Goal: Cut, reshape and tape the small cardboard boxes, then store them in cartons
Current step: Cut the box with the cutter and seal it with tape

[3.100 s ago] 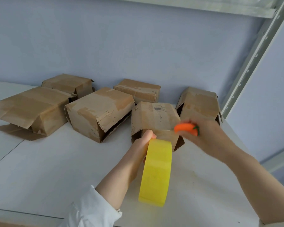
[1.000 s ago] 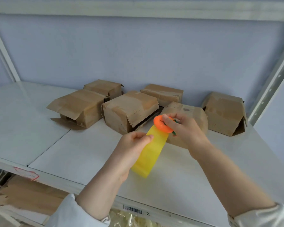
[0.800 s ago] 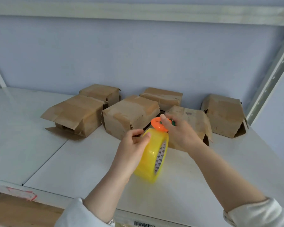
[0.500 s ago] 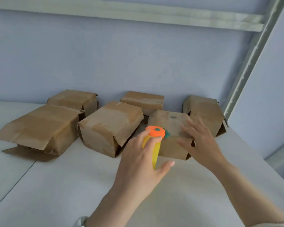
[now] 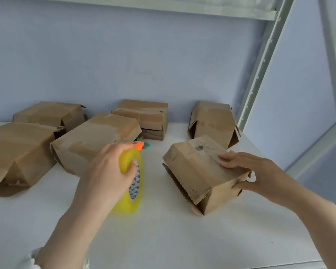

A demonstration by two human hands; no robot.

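Note:
My right hand (image 5: 260,174) grips a small worn cardboard box (image 5: 200,171) at its right end, fingers on top and thumb at the side; the box is tilted, its near flaps loose. My left hand (image 5: 109,171) holds a yellow tape roll (image 5: 133,193) upright on the white shelf (image 5: 163,239), with fingers through its core. It also holds a small orange cutter with a green tip (image 5: 140,145) against the top of the roll. The two hands are apart, the roll to the left of the held box.
Several other taped brown boxes stand along the back: two at the far left (image 5: 17,150), one beside the tape roll (image 5: 93,140), a flat one behind (image 5: 144,117), one at the back right (image 5: 211,121). A metal rack upright (image 5: 260,61) borders the right.
The orange cutter passed from my right hand to my left, which keeps the tape roll. My right hand reached to the small box, took hold of it and pulled it nearer and rightward.

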